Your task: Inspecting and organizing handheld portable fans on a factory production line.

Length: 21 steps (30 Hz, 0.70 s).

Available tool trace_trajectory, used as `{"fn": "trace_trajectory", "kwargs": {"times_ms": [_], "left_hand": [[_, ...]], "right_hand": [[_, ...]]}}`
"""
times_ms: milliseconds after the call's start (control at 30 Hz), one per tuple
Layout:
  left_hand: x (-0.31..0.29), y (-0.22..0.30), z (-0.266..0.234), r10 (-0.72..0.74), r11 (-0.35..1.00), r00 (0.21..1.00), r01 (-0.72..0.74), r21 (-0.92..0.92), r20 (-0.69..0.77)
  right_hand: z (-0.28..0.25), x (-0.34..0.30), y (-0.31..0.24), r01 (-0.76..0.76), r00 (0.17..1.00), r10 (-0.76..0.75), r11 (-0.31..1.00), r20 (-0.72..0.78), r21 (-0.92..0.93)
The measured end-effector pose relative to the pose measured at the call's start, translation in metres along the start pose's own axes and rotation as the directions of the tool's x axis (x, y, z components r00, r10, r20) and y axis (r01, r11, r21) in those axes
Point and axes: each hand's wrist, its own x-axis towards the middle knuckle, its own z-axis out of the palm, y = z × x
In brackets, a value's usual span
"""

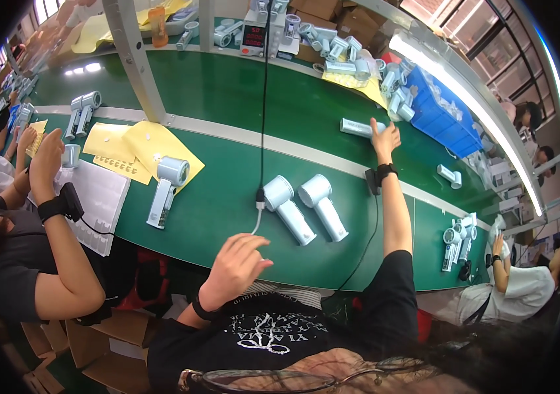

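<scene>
Across the table on the green far strip, my right hand (385,139) is on one end of a light blue handheld fan (356,127), its fingers around that end and partly hiding it. My left hand (232,268) hovers over the near edge, thumb apart from loosely bent fingers. Just beyond those fingertips, a white cable plug (259,205) joins a black cord (265,118) hanging from above. Two more light blue fans, one left (290,209) and one right (322,206), lie side by side in front of me, heads pointing away.
A fan (166,190) lies by yellow sheets (112,141) on the left, next to a co-worker's arm (63,256). Far right, a blue crate (444,111) stands beside piled fans. A metal post (134,62) rises at the back, near a display box (253,38).
</scene>
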Motion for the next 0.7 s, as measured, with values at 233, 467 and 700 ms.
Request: {"fn": "trace_trajectory", "kwargs": {"times_ms": [233,467,700], "left_hand": [[-0.019,-0.011,0.006,-0.435,0.855,0.893,0.367,-0.367,-0.119],[-0.007,0.002,0.019,-0.412,0.843,0.904,0.331,-0.424,-0.114],[-0.01,0.013,0.026,-0.406,0.835,0.91,0.334,-0.437,-0.08]], "right_hand": [[-0.141,-0.118,-0.044,0.331,0.388,-0.692,0.721,0.608,0.609],[-0.204,-0.202,-0.062,0.108,0.588,-0.582,0.745,0.562,0.659],[-0.277,-0.182,-0.086,-0.34,0.681,-0.201,0.765,0.704,0.547]]}}
